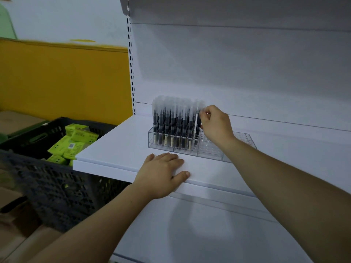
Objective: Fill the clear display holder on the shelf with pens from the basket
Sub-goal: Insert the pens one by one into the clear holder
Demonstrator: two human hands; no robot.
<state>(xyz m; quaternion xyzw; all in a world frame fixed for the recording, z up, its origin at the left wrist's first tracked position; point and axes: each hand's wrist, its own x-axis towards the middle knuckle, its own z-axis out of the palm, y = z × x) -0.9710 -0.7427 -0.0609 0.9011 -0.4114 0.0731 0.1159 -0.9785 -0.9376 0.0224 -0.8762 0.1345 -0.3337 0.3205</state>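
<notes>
A dark mesh basket [53,179] sits at far left, below a yellow panel [66,78], with bright green boxes [76,141] piled inside it. Beside it, a white shelf [117,145] juts forward. A person's left hand [161,175] lies flat on the shelf's front edge, fingers straight and holding nothing. Just behind that hand stands the clear holder [209,150], its left part packed with upright dark pens [174,122] in frosted caps, its right part showing open holes. At the right edge of the pen block, the right hand [216,124] pinches one upright pen [198,118] between thumb and curled fingers. Whether that pen's tip is seated in a hole cannot be told.
</notes>
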